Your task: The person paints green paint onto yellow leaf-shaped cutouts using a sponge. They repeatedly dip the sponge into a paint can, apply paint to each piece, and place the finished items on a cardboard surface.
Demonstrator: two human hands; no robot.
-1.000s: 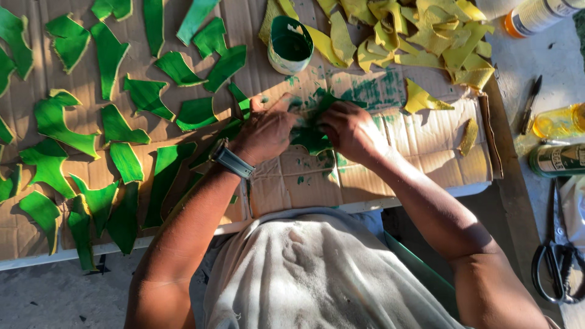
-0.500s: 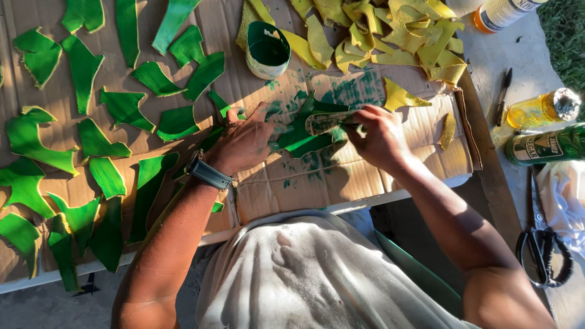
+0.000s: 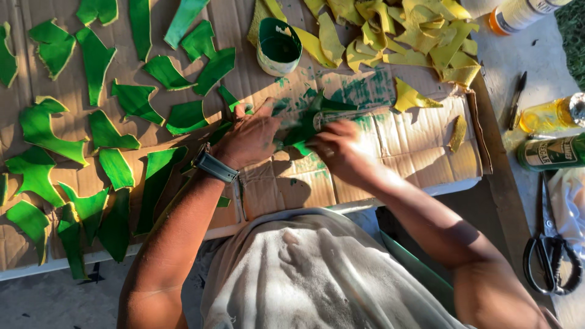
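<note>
My left hand [image 3: 253, 137], with a grey watch on its wrist, presses on a dark green painted piece [image 3: 308, 125] lying on the paint-smeared cardboard [image 3: 414, 152]. My right hand [image 3: 341, 152] is blurred by motion just right of that piece. It grips a small pale brush [image 3: 329, 117] whose tip lies across the piece. A small cup of green paint [image 3: 279, 45] stands a little beyond both hands.
Several green pieces [image 3: 97, 140] are spread over the cardboard to the left, and yellow pieces [image 3: 402, 30] are heaped at the far right. On the ground at right are a yellow bottle [image 3: 548, 113], a green can [image 3: 551, 152], black scissors [image 3: 548, 256] and a pen-like tool [image 3: 517, 97].
My right hand has slid left and nearer along the green piece with the brush. My left hand has stayed on the piece. The view has shifted slightly.
</note>
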